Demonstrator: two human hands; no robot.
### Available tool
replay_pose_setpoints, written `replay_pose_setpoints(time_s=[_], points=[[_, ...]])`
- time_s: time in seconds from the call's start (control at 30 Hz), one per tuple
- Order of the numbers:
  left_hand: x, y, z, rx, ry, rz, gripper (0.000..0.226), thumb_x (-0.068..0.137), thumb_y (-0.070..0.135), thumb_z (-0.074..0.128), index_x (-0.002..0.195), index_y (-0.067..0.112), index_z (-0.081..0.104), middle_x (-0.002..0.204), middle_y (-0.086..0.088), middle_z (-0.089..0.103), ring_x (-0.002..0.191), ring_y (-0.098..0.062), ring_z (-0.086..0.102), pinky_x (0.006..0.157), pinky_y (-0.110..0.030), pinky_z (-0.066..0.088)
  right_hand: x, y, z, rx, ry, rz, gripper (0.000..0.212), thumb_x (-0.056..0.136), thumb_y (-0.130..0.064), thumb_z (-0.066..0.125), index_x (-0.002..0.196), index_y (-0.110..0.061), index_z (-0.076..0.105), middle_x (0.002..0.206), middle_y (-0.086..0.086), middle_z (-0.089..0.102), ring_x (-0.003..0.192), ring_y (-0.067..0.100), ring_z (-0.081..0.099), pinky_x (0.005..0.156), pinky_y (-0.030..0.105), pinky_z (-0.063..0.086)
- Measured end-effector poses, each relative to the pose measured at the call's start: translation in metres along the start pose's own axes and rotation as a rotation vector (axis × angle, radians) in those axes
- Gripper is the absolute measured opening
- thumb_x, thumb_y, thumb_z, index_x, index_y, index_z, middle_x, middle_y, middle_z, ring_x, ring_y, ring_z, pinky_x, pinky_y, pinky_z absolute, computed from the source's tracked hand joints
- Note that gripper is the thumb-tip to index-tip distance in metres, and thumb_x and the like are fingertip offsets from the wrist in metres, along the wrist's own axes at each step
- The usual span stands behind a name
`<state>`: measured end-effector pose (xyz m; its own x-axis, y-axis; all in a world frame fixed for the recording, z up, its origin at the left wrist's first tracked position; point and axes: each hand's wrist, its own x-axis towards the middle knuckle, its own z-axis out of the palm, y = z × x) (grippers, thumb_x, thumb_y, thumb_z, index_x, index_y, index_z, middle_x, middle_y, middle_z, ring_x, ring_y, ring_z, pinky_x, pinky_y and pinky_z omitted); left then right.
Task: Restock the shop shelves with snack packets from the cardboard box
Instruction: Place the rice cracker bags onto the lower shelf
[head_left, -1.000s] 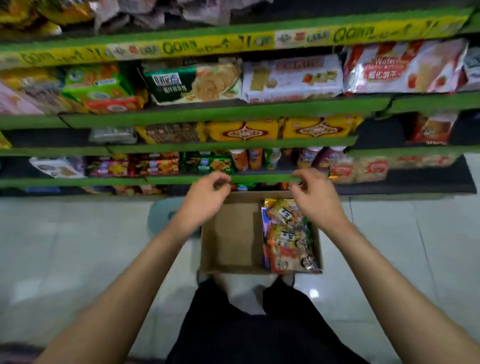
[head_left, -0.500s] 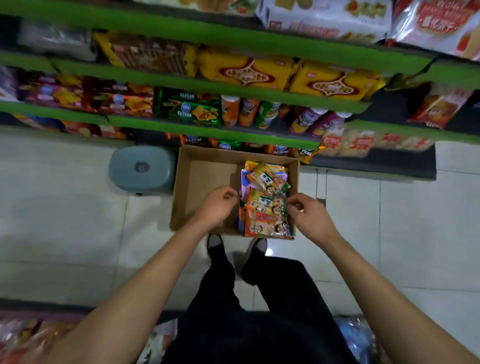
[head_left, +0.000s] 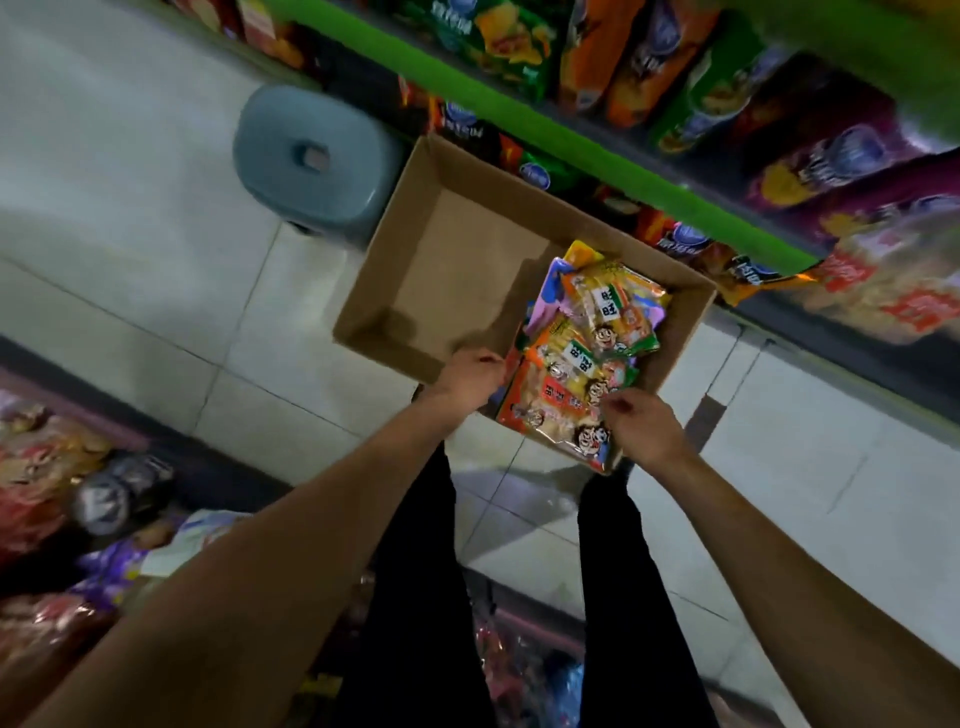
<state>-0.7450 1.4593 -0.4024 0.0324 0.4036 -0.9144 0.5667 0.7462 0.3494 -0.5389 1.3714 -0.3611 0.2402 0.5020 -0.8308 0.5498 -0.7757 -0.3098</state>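
Observation:
An open cardboard box (head_left: 415, 208) lies on the tiled floor below the green shelf edge (head_left: 597, 150). Its left half is bare, and a stack of colourful snack packets (head_left: 605, 317) fills its right half. The nearest packet (head_left: 550, 410), orange-red with cartoon faces, lies at the box's near wall. My left hand (head_left: 470, 376) curls its fingers on that packet's left edge. My right hand (head_left: 641, 426) pinches its right edge. Both arms reach down from the bottom of the view.
A grey plastic stool (head_left: 311, 156) stands left of the box, against the shelving. Shelves with chip tubes and snack bags (head_left: 701, 93) run across the top right. More packets (head_left: 62, 467) lie at the lower left. My black-trousered legs (head_left: 415, 571) stand just behind the box.
My view tipped down from the shelves to the box. Both hands dropped from shelf height into the box and closed in on the nearest packet's two edges.

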Motion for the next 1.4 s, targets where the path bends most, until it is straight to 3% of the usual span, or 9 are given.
replay_pose_setpoints(time_s=[0.17,0.3,0.43,0.6,0.93,1.03,1.13,1.27,1.4], points=[[0.072,-0.032,0.060,-0.077,-0.003,-0.091,0.027,0.094,0.007,0.060,0.069,0.016,0.055,0.068,-0.002,0.055,0.057,-0.013,0.053,0.050,-0.020,0.047,0.082,0.049,0.006,-0.060,-0.037,0.010,0.021,0.097,-0.022,0.055,0.108,-0.015,0.072,0.119,0.011,0.070,0.108,0.031,0.063,0.079,0.028,0.041],[0.126,-0.063,0.110,0.060,-0.033,-0.128,0.010,0.099,0.015,0.054,0.099,0.018,0.063,0.091,-0.002,0.062,0.077,-0.016,0.062,0.069,-0.032,0.057,0.150,0.082,0.008,-0.099,-0.038,0.030,0.023,0.100,-0.024,0.050,0.108,-0.014,0.069,0.118,0.014,0.068,0.094,0.027,0.059,0.074,0.025,0.036],[0.166,-0.086,0.139,0.450,0.064,-0.056,0.065,0.098,0.045,0.053,0.152,0.019,0.028,0.134,-0.015,0.051,0.124,-0.032,0.051,0.105,-0.046,0.044,0.211,0.103,0.015,-0.070,-0.012,0.047,0.027,0.096,-0.031,0.057,0.116,-0.015,0.066,0.128,0.013,0.063,0.114,0.030,0.058,0.090,0.031,0.045],[0.205,-0.106,0.142,0.481,0.130,-0.071,0.075,0.087,0.057,0.062,0.147,0.020,0.036,0.137,-0.014,0.049,0.127,-0.032,0.047,0.106,-0.047,0.043,0.275,0.107,0.025,-0.163,0.161,0.018,0.062,0.092,-0.053,0.056,0.139,-0.014,0.052,0.147,0.021,0.042,0.136,0.042,0.035,0.113,0.044,0.032],[0.236,-0.101,0.117,-0.068,-0.320,-0.213,0.049,0.079,0.009,0.080,0.119,0.027,0.059,0.097,-0.002,0.079,0.090,-0.025,0.075,0.067,-0.038,0.062,0.348,0.109,0.034,-0.122,0.100,0.076,0.140,0.059,-0.074,0.080,0.159,-0.018,-0.001,0.164,0.017,0.018,0.151,0.038,0.017,0.120,0.052,0.020],[0.236,-0.092,0.105,-0.189,-0.397,-0.233,0.061,0.081,0.008,0.078,0.132,0.029,0.053,0.110,-0.003,0.076,0.101,-0.028,0.073,0.072,-0.040,0.060,0.351,0.107,0.030,-0.079,0.062,0.019,0.142,0.055,-0.061,0.089,0.159,-0.016,0.003,0.161,0.014,0.028,0.148,0.033,0.026,0.117,0.042,0.033],[0.234,-0.087,0.093,-0.342,-0.443,-0.183,0.060,0.087,0.002,0.068,0.139,0.026,0.050,0.119,-0.006,0.073,0.108,-0.030,0.071,0.073,-0.040,0.062,0.346,0.113,0.023,0.131,-0.100,-0.054,0.114,0.057,-0.043,0.094,0.146,-0.016,0.029,0.122,-0.007,0.060,0.120,0.018,0.059,0.086,0.024,0.052],[0.228,-0.093,0.080,-0.611,-0.437,-0.191,0.054,0.089,0.013,0.059,0.142,0.019,0.048,0.133,-0.016,0.064,0.117,-0.033,0.066,0.087,-0.044,0.060,0.331,0.128,0.022,0.235,-0.310,-0.073,0.114,0.043,-0.052,0.091,0.141,-0.025,0.039,0.122,-0.006,0.065,0.118,0.018,0.059,0.109,0.045,0.043],[0.218,-0.102,0.082,-0.419,-0.561,-0.306,0.055,0.085,0.036,0.064,0.135,0.017,0.054,0.131,-0.015,0.065,0.118,-0.040,0.064,0.087,-0.055,0.058,0.318,0.131,0.039,0.197,-0.446,-0.104,0.131,0.037,-0.051,0.094,0.150,-0.028,0.032,0.136,-0.007,0.056,0.131,0.019,0.048,0.114,0.041,0.036]])
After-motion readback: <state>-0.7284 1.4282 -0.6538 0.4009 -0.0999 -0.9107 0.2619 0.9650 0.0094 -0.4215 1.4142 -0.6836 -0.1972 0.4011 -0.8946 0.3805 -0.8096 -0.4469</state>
